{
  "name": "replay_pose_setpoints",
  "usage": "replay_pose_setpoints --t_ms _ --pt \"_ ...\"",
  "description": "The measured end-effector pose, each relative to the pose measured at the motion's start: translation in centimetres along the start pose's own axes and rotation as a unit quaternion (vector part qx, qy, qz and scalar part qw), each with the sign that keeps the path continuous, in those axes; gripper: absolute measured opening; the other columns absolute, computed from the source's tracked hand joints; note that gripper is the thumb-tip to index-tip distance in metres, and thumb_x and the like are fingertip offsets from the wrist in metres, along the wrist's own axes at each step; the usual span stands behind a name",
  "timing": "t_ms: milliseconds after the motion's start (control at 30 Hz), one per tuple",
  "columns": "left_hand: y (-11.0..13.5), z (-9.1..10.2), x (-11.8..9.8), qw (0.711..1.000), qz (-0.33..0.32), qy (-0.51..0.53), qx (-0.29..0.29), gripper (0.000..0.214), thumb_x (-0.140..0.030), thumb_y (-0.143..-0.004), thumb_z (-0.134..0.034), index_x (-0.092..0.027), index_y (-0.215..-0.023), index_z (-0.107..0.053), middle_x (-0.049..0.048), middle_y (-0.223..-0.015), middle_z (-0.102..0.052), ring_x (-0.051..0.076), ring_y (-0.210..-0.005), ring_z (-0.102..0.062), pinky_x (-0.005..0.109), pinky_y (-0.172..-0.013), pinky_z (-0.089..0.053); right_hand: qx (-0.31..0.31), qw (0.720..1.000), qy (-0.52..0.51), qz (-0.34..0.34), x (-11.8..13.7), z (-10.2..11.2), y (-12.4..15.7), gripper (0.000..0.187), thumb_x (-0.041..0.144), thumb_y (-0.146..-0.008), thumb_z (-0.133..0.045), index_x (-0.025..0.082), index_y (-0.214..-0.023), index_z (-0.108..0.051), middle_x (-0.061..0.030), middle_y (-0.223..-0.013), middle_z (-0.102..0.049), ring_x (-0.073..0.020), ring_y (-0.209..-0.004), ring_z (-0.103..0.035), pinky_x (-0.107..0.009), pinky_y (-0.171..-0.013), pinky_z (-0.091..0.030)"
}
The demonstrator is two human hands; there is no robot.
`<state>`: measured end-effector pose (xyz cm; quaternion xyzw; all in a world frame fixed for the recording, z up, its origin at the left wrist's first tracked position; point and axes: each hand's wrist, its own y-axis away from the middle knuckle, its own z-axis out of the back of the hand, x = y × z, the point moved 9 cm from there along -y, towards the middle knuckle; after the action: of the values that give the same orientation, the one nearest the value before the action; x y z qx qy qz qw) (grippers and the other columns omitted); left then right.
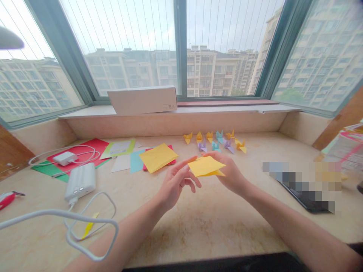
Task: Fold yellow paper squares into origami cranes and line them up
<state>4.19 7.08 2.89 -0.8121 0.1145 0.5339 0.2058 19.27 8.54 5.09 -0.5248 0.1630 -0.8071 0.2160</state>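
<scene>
A small folded square of yellow origami paper is held up in front of me over the table, its layers slightly apart at the right corner. My right hand grips it from behind and the right side, its fingers partly hidden by the paper. At the paper's left corner, the thumb and index finger of my left hand close in on the edge. The other left fingers hang loosely curled below. Beyond the hands stand several small folded paper cranes in yellow, blue and purple.
Yellow sheets lie left of my hands, by blue, white and red paper. A power bank, a charger and a looped white cable lie left. A dark phone is right, and a white box stands on the sill.
</scene>
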Motion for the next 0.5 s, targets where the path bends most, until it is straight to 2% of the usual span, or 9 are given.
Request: replay_pose_setpoints --t_ms 100,200,300,400,500 --pt "-0.2 0.5 -0.1 0.999 -0.013 0.018 -0.030 0.047 -0.048 -0.086 -0.063 -0.015 -0.118 -0.072 0.0130 -0.091 -0.076 0.019 -0.062 -0.067 0.028 -0.049 -0.052 -0.044 0.990 0.082 0.102 1.2 1.0 0.3 0.054 0.026 -0.084 -0.070 0.024 -0.135 -0.053 -0.0146 -0.138 -0.060 -0.0312 -0.128 -0.056 -0.051 -0.104 -0.046" --pt "-0.3 1.8 -0.5 0.993 -0.042 -0.026 -0.107 0.036 -0.041 -0.083 -0.071 -0.016 -0.109 -0.076 0.0108 -0.098 -0.075 0.016 -0.070 -0.066 0.025 -0.053 -0.054 -0.042 0.969 0.154 0.188 2.8 0.9 0.8 0.062 0.021 -0.085 -0.069 0.029 -0.142 -0.046 -0.0140 -0.150 -0.046 -0.0309 -0.140 -0.043 -0.053 -0.112 -0.039" --pt "-0.3 2.4 -0.9 0.985 -0.056 -0.060 -0.151 0.031 -0.032 -0.079 -0.076 -0.017 -0.106 -0.076 0.0068 -0.095 -0.074 0.015 -0.074 -0.066 0.023 -0.056 -0.056 0.008 0.944 0.220 0.247 4.3 -0.2 1.5 0.049 0.019 -0.088 -0.067 0.034 -0.133 -0.056 -0.0103 -0.155 -0.040 -0.0312 -0.142 -0.040 -0.055 -0.112 -0.037" --pt "-0.4 2.4 -1.1 0.983 -0.062 -0.083 -0.149 0.030 -0.028 -0.080 -0.074 -0.019 -0.108 -0.075 0.0043 -0.090 -0.073 0.014 -0.072 -0.067 0.025 -0.059 -0.059 0.038 0.926 0.242 0.288 5.3 -0.9 2.0 0.027 0.020 -0.090 -0.066 0.033 -0.114 -0.071 -0.0084 -0.152 -0.043 -0.0312 -0.138 -0.044 -0.054 -0.110 -0.038" --pt "-0.4 1.7 -1.3 0.983 -0.067 -0.119 -0.121 0.025 -0.025 -0.083 -0.070 -0.019 -0.107 -0.075 0.0048 -0.091 -0.073 0.015 -0.071 -0.068 0.027 -0.062 -0.059 0.023 0.939 0.202 0.278 5.6 -0.5 2.0 0.017 0.023 -0.092 -0.064 0.030 -0.103 -0.075 -0.0091 -0.144 -0.052 -0.0297 -0.132 -0.050 -0.052 -0.108 -0.040"
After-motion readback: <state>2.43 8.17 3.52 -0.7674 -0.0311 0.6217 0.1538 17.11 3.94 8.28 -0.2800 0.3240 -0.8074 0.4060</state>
